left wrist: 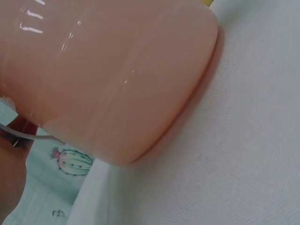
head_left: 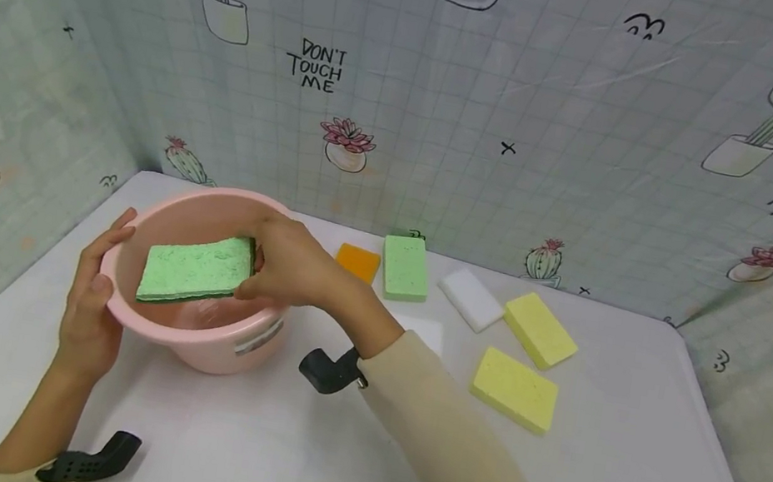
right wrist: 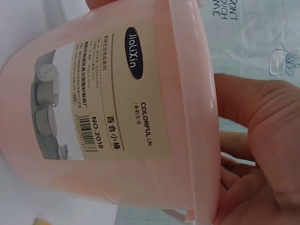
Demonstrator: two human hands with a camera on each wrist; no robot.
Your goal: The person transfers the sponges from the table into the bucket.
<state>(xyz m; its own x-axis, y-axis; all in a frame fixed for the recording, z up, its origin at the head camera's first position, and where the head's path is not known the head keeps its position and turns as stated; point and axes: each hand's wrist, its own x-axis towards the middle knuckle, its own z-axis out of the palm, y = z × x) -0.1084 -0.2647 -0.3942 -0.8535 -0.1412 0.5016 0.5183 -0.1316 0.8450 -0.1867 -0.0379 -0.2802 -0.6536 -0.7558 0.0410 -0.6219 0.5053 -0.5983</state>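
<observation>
A pink plastic bucket (head_left: 189, 338) stands toward the left of the white table. My left hand (head_left: 92, 317) holds its rim on the left side, thumb near the lip. Over the bucket's mouth, my right hand (head_left: 292, 264) pinches a green sponge (head_left: 195, 270) by its right end; the sponge has a darker underside and lies slightly tilted. In the right wrist view, my right hand (right wrist: 267, 140) appears beyond the rim of the bucket (right wrist: 61, 180), and the sponge is hidden. The left wrist view shows the bucket's outer wall (left wrist: 117, 79) and part of my left hand (left wrist: 11, 173).
Right of the bucket lie an orange sponge (head_left: 358, 263), another green sponge (head_left: 405, 269), a white block (head_left: 472, 299) and two yellow sponges (head_left: 540, 330). Another white piece (head_left: 425, 332) is partly covered by the right forearm. A printed cloth (head_left: 452, 116) borders the table's back and sides.
</observation>
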